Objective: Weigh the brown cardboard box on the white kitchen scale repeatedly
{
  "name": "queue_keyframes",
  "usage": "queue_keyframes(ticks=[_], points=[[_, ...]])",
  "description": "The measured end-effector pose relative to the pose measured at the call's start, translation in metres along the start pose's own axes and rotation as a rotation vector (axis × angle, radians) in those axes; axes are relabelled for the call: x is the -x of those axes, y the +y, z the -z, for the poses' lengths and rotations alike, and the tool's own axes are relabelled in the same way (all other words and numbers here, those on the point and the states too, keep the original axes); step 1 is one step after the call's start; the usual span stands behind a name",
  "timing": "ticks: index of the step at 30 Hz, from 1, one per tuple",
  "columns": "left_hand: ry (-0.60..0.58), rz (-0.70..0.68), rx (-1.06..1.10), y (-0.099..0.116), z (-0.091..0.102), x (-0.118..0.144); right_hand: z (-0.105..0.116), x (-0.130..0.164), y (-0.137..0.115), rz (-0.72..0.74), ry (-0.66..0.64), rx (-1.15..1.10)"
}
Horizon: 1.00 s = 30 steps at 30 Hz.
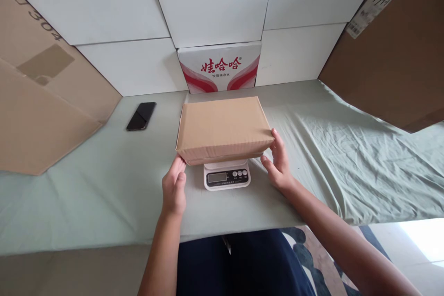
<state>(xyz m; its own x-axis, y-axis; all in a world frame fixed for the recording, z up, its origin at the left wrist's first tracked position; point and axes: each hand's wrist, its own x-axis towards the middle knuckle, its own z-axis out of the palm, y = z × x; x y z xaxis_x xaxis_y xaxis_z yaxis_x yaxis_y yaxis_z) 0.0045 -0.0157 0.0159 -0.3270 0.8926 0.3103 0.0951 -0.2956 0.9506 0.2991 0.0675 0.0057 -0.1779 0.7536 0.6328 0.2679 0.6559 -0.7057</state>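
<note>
A closed brown cardboard box [224, 122] sits over a white digital kitchen scale [227, 185], whose front panel with a display and round buttons sticks out below the box. The box hides the weighing plate, so I cannot tell whether the box rests on it or is held just above. My left hand [174, 185] grips the box at its near left corner, fingers tucked behind and under the edge. At the near right corner my right hand [277, 159] holds the box's side, thumb toward me. No digits can be made out on the display.
A black phone [141, 116] lies on the green cloth [138, 203] to the left. Behind the box stands a white carton with red print [220, 67], against white panels [222, 0]. Large cardboard sheets [52, 101] flank the left side, and a brown carton [391, 46] the right.
</note>
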Motion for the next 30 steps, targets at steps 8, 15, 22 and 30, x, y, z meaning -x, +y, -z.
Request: queue_keyframes(ticks=[8,15,22,30], points=[[0.036,-0.006,0.007,0.002,-0.001,0.000,0.002,-0.005,-0.008,-0.022,-0.004,0.011],[-0.006,-0.005,0.036,0.004,-0.003,0.002,0.003,-0.008,-0.009,-0.076,-0.039,-0.080],[-0.001,-0.059,0.054,0.019,-0.012,-0.056,0.004,-0.067,-0.017,-0.068,-0.007,-0.170],[-0.048,0.016,0.045,-0.031,-0.038,-0.139,-0.039,-0.112,0.054,-0.138,0.025,-0.245]])
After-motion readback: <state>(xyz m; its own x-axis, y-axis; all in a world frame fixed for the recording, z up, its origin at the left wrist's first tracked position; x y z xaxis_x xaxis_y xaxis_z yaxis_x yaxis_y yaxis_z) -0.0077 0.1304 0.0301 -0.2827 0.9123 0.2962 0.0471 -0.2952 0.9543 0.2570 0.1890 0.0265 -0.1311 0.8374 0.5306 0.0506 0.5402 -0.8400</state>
